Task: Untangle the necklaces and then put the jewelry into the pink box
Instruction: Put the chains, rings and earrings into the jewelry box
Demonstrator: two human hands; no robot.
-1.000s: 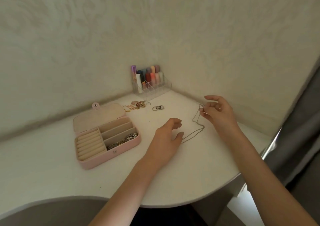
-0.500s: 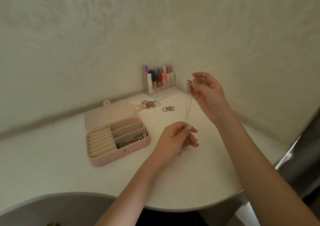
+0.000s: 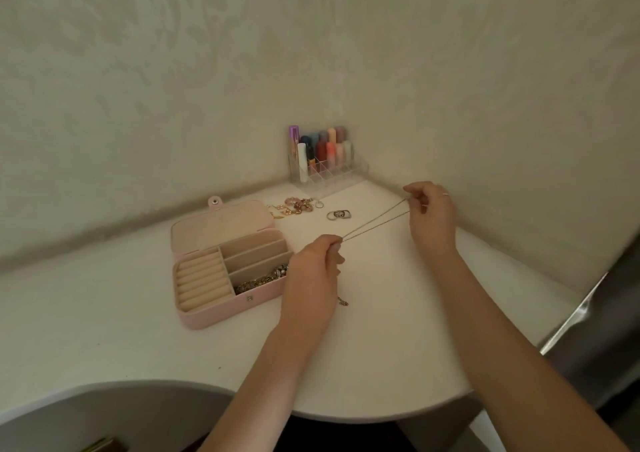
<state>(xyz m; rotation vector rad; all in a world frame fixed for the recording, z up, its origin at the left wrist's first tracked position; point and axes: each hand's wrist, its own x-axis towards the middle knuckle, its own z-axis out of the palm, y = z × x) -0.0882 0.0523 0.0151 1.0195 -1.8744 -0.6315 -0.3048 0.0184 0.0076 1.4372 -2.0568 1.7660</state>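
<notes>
A thin silver necklace chain [image 3: 375, 222] is stretched in two strands above the white table [image 3: 104, 313]. My left hand [image 3: 313, 275] pinches its lower end beside the pink box, and a short piece of chain [image 3: 343, 301] hangs below that hand. My right hand [image 3: 431, 214] pinches the upper end near the wall corner. The pink jewelry box [image 3: 221, 271] lies open with its lid back; a gold and beaded piece [image 3: 263, 280] fills its front compartment. Loose gold and pink jewelry [image 3: 294, 207] and silver rings [image 3: 339, 214] lie on the table behind the box.
A clear organizer [image 3: 329, 167] with lipsticks and tubes stands in the wall corner. The table has a curved front edge, with a cut-out at the lower left. A grey metallic surface [image 3: 595, 313] rises at the right.
The chain was lifted off the table by my right hand, then my left hand took its lower end. Now both hands hold it taut on a slant, and my right hand has come lower.
</notes>
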